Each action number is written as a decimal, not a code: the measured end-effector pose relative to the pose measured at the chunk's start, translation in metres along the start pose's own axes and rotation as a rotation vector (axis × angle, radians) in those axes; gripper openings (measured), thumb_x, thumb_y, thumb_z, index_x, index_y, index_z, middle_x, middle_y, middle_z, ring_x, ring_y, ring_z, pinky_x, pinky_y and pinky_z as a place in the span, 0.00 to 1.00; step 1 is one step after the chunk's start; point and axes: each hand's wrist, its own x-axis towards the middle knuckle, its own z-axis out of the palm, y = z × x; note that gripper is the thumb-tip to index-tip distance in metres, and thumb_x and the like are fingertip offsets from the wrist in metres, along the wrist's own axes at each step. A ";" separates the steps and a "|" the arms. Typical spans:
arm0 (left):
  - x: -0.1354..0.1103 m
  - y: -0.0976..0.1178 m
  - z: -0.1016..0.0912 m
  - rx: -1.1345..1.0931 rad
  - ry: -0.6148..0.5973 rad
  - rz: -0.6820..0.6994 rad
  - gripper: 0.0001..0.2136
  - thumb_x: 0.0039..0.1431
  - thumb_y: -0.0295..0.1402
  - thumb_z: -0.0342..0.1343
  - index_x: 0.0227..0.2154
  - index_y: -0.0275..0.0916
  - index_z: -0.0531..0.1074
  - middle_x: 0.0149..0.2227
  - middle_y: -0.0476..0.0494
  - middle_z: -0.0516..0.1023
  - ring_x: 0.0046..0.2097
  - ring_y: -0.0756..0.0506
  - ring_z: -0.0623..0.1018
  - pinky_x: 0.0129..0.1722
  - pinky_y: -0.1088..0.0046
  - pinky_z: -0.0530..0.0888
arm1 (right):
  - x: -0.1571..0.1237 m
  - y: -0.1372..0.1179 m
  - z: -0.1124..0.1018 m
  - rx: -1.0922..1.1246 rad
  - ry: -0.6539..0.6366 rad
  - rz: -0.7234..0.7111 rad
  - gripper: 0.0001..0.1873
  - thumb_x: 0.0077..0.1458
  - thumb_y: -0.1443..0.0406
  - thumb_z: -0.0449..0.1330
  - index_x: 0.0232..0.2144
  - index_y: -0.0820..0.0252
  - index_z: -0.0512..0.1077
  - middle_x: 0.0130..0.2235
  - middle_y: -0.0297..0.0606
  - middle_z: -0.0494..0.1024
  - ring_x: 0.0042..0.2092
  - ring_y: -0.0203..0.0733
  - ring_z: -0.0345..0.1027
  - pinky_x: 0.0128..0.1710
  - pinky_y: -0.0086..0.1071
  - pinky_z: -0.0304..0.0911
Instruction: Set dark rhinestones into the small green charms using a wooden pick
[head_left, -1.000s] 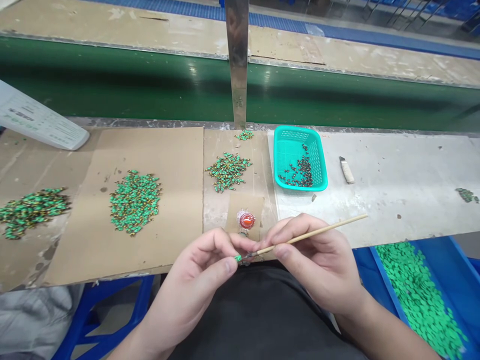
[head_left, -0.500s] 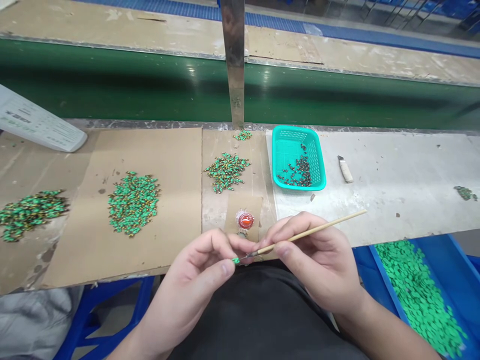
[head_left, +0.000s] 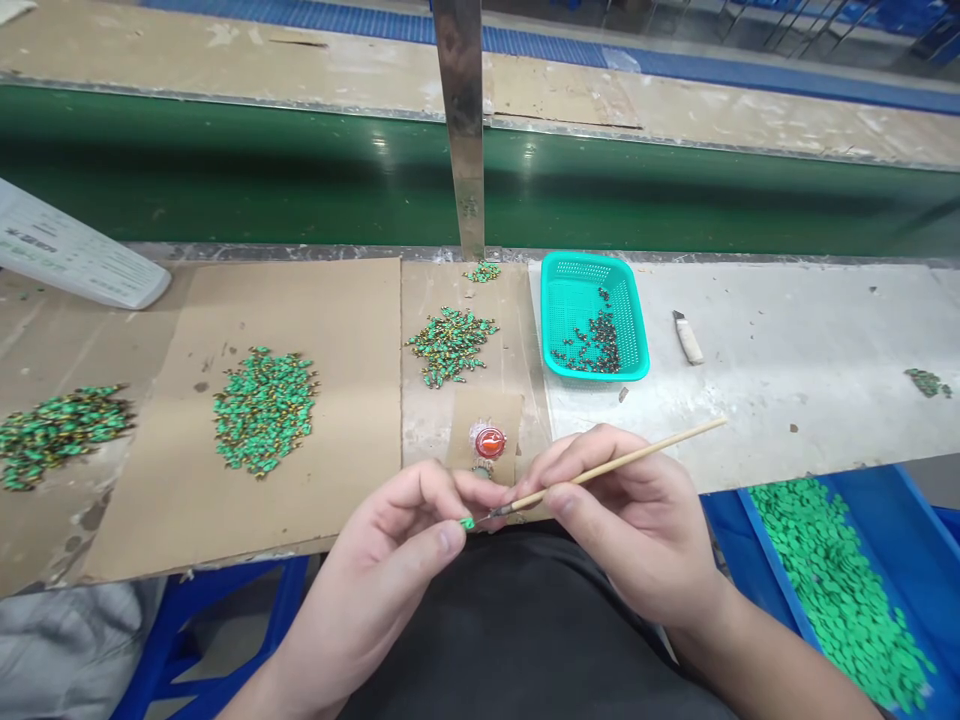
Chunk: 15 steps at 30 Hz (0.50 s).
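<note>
Cardboard (head_left: pixel 360 420) lines the table (head_left: pixel 426 425). At six o'clock, the left hand (head_left: pixel 397 525) pinches a green piece (head_left: pixel 467 523), the right hand (head_left: pixel 637 525) a brush (head_left: pixel 660 445). Loosened fingers could drop the piece; a jerk could skid the brush. The brush points toward eight o'clock, long axis eight to two; the piece's is too small to tell.

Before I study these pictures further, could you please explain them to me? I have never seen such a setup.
There is no machine here, only a person's two bare hands. Every picture comes from one camera worn on the head, looking forward and down. The left hand pinches a small green piece; the right hand holds a thin wooden stick, its fine tip towards that piece. On the table lie heaps of green-and-gold pieces, a turquoise basket with dark bits, and something round and red.
</note>
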 end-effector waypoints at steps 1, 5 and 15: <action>0.000 0.000 0.000 0.001 0.000 -0.004 0.09 0.70 0.41 0.76 0.35 0.46 0.86 0.48 0.45 0.95 0.52 0.42 0.90 0.56 0.71 0.84 | 0.000 0.000 0.000 -0.004 0.005 0.000 0.07 0.74 0.70 0.70 0.47 0.51 0.85 0.45 0.37 0.91 0.45 0.43 0.89 0.48 0.36 0.86; 0.002 0.000 0.001 0.000 -0.007 0.002 0.09 0.70 0.40 0.76 0.35 0.45 0.86 0.48 0.44 0.95 0.52 0.41 0.90 0.56 0.70 0.83 | 0.001 -0.002 0.000 -0.023 -0.001 -0.004 0.08 0.74 0.71 0.70 0.46 0.52 0.86 0.44 0.36 0.91 0.45 0.41 0.89 0.50 0.34 0.85; 0.001 0.001 0.001 0.018 0.005 0.007 0.08 0.70 0.40 0.76 0.35 0.46 0.86 0.48 0.45 0.95 0.53 0.42 0.90 0.56 0.72 0.83 | 0.001 -0.003 0.001 -0.033 0.003 -0.006 0.07 0.74 0.71 0.70 0.46 0.52 0.85 0.44 0.37 0.91 0.44 0.42 0.89 0.50 0.36 0.85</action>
